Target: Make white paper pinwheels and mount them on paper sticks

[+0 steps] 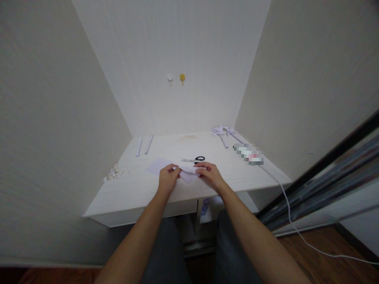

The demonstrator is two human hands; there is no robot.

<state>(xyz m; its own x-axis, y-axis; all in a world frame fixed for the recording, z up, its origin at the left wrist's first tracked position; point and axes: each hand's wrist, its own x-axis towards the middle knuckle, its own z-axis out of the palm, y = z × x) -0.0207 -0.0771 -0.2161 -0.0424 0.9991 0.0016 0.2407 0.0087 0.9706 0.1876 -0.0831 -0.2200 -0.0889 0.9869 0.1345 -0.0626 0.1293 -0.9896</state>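
Note:
Between my two hands is a piece of pale lilac paper [188,174], held just above the front of the white desk. My left hand [168,179] pinches its left end, thumb and fingers closed on it. At the right end my right hand [211,175] grips the same paper between thumb and fingers. The paper looks bent or folded along its upper edge. Right behind it lies a pair of scissors [194,159] with black handles, blades pointing left. A flat lilac sheet [156,165] rests on the desk, partly behind my left hand.
Two rolled paper tubes [143,146] lie at the back left. Small whitish pieces [114,173] are scattered by the left wall. Paper pinwheel-like shapes on tubes [220,132] sit at the back right. A blurred-out device [248,154] has a white cable [286,197] running off the desk [130,197].

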